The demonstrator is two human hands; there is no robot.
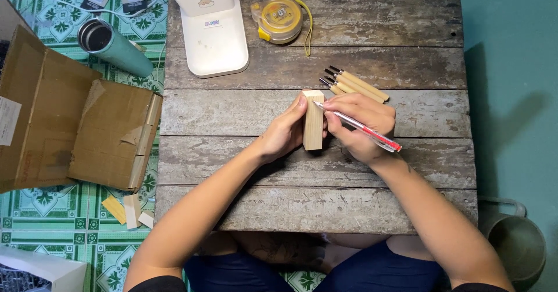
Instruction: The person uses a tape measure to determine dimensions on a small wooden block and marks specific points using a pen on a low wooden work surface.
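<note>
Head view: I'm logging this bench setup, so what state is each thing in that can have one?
wooden block: upright on the table, gripped by the left hand
pen: in the right hand, tip at the block's top
carving tools: lying bundled, untouched
tape measure: retracted, lying flat
green flask: on its side, lid off
cardboard box: flaps open

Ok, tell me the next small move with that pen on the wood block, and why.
Probably draw the pen tip a short way along the top face of the wood block. The right hand holds the tip at the block's upper end, and the left hand steadies the block upright on the table.
</note>
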